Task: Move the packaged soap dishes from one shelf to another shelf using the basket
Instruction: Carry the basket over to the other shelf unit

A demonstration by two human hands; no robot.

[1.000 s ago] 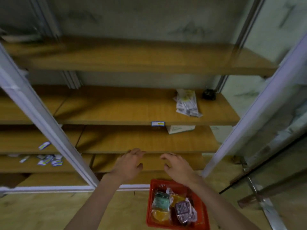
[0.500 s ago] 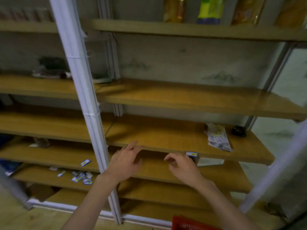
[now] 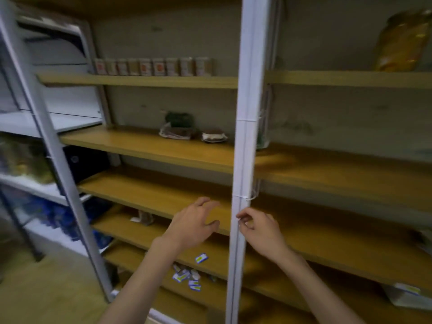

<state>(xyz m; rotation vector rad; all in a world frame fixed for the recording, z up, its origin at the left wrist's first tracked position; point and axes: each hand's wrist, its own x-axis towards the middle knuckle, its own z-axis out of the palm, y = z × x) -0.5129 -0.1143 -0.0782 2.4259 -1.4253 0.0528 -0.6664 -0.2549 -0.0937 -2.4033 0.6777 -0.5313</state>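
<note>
Both hands empty, apart: left hand (image 3: 195, 224) fingers spread, right hand (image 3: 259, 229) loosely curled by white post (image 3: 240, 160). Basket out of view; packaged soap dishes (image 3: 194, 133) seemingly on upper shelf (image 3: 140, 146). Moving appears unfinished

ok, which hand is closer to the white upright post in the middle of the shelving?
Right. The right hand has its fingertips right at the white post, seemingly touching it. The left hand hovers further left, over the wooden shelf.

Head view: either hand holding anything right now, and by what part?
Nothing is held. The left hand and the right hand hover with loosely curled fingers before the wooden shelf, on either side of the white upright post.
</note>
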